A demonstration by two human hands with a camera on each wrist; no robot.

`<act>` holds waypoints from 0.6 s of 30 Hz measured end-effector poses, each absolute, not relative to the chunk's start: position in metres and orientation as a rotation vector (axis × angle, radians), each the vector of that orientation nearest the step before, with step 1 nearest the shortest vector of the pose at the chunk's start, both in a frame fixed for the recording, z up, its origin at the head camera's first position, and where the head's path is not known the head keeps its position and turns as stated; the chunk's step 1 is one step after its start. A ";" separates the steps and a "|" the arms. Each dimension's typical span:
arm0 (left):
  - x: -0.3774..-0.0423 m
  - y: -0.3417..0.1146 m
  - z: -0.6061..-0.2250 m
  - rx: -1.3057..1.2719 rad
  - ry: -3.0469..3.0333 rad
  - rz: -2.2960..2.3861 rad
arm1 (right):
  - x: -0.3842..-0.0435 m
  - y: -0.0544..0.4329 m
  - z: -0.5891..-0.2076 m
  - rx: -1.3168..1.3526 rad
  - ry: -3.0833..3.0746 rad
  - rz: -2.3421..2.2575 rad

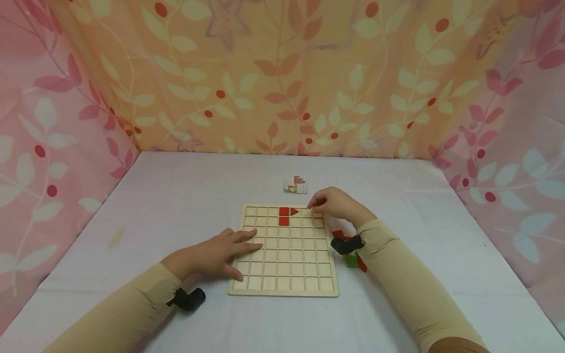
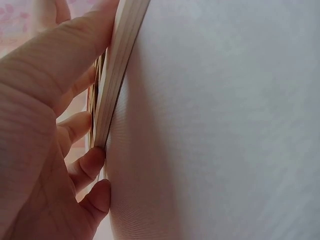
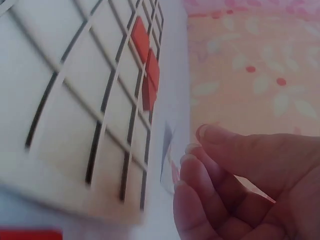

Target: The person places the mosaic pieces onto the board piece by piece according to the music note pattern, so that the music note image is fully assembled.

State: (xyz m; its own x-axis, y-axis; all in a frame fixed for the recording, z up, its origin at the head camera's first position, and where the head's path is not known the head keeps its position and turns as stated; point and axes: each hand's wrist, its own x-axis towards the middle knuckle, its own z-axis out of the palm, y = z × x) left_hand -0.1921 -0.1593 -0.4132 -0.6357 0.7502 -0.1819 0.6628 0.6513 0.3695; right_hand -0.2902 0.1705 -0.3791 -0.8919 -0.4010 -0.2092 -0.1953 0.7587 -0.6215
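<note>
A wooden grid board (image 1: 282, 292) lies on the table. In its top row sit a red square (image 1: 284, 211) and a red triangle (image 1: 294, 212); another red square (image 1: 284, 221) fills the cell below the first. My left hand (image 1: 218, 255) rests on the board's left side, fingers spread over the cells; the left wrist view shows the thumb against the board's edge (image 2: 117, 75). Over the top right corner is my right hand (image 1: 337, 202). Its fingers are loosely curled, and the right wrist view shows nothing between thumb and fingertips (image 3: 189, 165).
Beyond the board's top edge lies a small card (image 1: 295, 184) printed with a coloured grid pattern. Loose red pieces (image 1: 338, 234) and a green piece (image 1: 351, 261) lie right of the board, partly hidden by the right wrist's black camera (image 1: 346, 244). Patterned cloth walls (image 1: 282, 73) enclose the table.
</note>
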 end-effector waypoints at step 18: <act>-0.194 -0.160 -0.415 1.106 2.550 0.388 | -0.263 0.224 -0.384 -0.351 2.461 -0.847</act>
